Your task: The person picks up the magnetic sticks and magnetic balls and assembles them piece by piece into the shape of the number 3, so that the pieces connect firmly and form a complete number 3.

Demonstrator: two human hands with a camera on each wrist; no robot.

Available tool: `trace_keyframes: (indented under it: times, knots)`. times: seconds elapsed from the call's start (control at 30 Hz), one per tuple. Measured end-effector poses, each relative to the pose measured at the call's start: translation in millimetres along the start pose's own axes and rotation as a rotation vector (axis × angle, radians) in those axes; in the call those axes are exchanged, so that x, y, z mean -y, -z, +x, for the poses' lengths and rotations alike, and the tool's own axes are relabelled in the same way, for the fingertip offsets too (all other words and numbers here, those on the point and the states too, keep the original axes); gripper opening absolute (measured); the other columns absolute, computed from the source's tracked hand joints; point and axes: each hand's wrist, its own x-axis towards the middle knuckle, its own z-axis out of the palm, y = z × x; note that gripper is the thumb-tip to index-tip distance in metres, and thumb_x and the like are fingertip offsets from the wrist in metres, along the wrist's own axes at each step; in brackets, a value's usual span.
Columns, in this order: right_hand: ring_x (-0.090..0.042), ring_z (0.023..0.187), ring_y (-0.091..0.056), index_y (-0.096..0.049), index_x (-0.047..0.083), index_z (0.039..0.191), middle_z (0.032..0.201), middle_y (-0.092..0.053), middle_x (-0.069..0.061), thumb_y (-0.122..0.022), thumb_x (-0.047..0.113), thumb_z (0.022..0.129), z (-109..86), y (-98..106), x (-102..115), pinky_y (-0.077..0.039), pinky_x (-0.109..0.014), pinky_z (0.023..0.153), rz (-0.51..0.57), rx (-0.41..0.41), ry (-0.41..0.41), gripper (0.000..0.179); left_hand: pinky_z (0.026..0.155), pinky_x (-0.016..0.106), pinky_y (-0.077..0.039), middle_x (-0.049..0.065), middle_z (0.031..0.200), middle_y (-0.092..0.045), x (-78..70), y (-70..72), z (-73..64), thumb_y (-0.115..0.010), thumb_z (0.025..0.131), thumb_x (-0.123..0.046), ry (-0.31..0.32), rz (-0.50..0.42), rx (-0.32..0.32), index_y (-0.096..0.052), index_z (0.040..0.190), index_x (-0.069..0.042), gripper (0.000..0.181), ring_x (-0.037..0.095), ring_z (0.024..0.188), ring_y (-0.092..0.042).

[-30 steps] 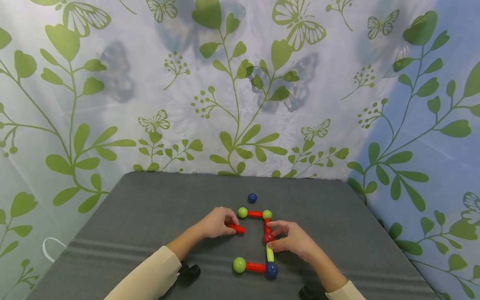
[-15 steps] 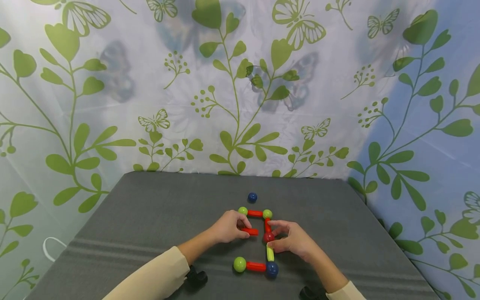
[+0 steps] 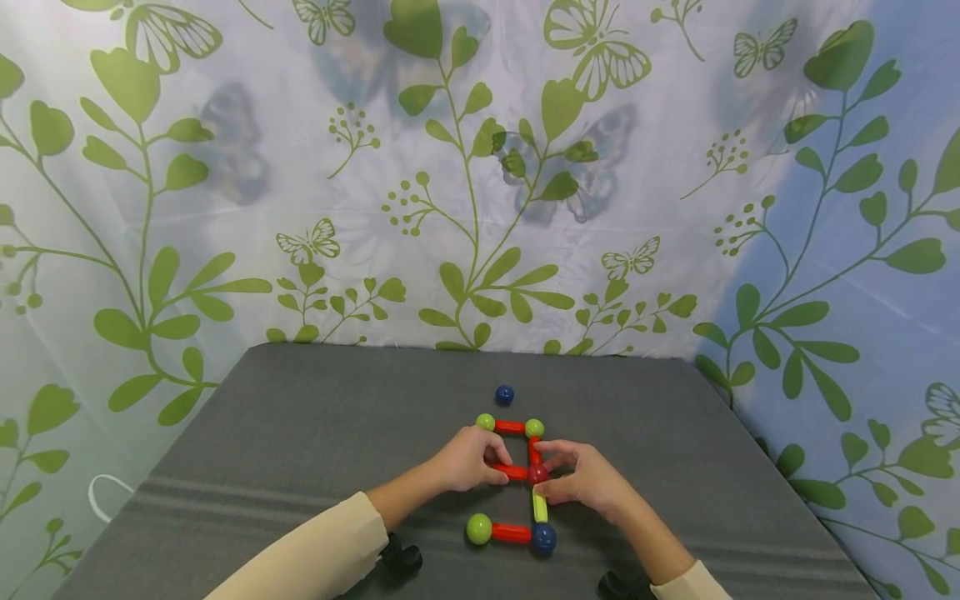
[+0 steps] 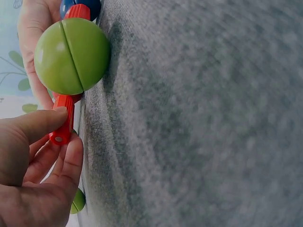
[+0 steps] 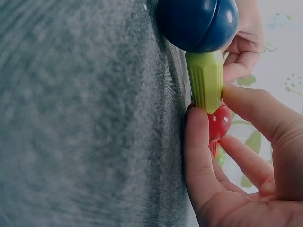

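My left hand [image 3: 471, 460] pinches a red magnetic rod [image 3: 512, 472] between thumb and fingers, and its right end meets the red ball [image 3: 537, 474]. My right hand [image 3: 588, 479] holds the joint at that ball, its thumb on the yellow-green rod [image 5: 204, 80] and a finger reaching to the red rod [image 3: 535, 451] beyond. In the left wrist view, the held red rod [image 4: 63, 120] points past a large green ball [image 4: 71, 56]. A dark blue ball [image 3: 543, 539] ends the yellow-green rod, with a red rod [image 3: 512, 533] running left to a green ball [image 3: 479, 529].
Beyond the hands, a red rod [image 3: 510, 427] joins two green balls [image 3: 485, 422]. A loose blue ball [image 3: 505, 395] lies farther back on the grey cloth-covered table [image 3: 360, 392]. A leaf-and-butterfly patterned curtain [image 3: 480, 192] hangs behind and at the sides.
My left hand has moved right and slightly nearer, bringing the red rod up to the red ball. My right hand has kept its place at the joint.
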Motion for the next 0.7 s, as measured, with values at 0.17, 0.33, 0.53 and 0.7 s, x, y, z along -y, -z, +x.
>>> trace_keyframes:
  times: [0.17, 0.33, 0.53, 0.7]
  knots:
    - [-0.023, 0.087, -0.073, -0.053, 0.001, 0.145, 0.118, -0.066, -0.019, -0.086, 0.009, 0.081, 1.5, -1, 0, -0.063, -0.041, 0.079, 0.008, 0.0, 0.005, 0.073, 0.066, 0.02, -0.051, -0.011, 0.08, -0.068, 0.3, -0.5, 0.0, -0.086, 0.082, -0.011, 0.019, 0.008, 0.0, -0.076, 0.089, -0.018, 0.013, 0.002, 0.07, -0.058]
    - [-0.022, 0.088, -0.073, -0.054, 0.002, 0.145, 0.119, -0.066, -0.018, -0.086, 0.009, 0.08, 3.0, -3, 1, -0.063, -0.041, 0.08, -0.002, -0.017, -0.009, 0.073, 0.069, 0.019, -0.052, -0.008, 0.084, -0.069, 2.2, 2.6, 1.8, -0.086, 0.082, -0.011, 0.016, 0.014, 0.014, -0.074, 0.092, -0.016, 0.017, 0.002, 0.073, -0.059]
    - [-0.022, 0.087, -0.073, -0.055, 0.004, 0.144, 0.12, -0.066, -0.018, -0.087, 0.009, 0.079, 4.5, -4, 3, -0.063, -0.041, 0.079, -0.016, -0.033, -0.022, 0.073, 0.073, 0.019, -0.055, 0.003, 0.09, -0.074, -0.3, 14.9, 9.5, -0.085, 0.083, -0.01, -0.049, -0.004, 0.028, -0.074, 0.101, -0.004, 0.022, 0.003, 0.076, -0.063]
    - [-0.022, 0.088, -0.073, -0.055, 0.003, 0.144, 0.121, -0.066, -0.019, -0.087, 0.009, 0.08, 6.4, -3, 4, -0.063, -0.041, 0.08, -0.002, -0.027, -0.013, 0.072, 0.072, 0.02, -0.054, -0.001, 0.089, -0.074, -6.4, 29.9, 25.0, -0.08, 0.089, -0.013, -0.08, 0.041, -0.019, -0.075, 0.104, -0.003, 0.018, 0.003, 0.076, -0.063]
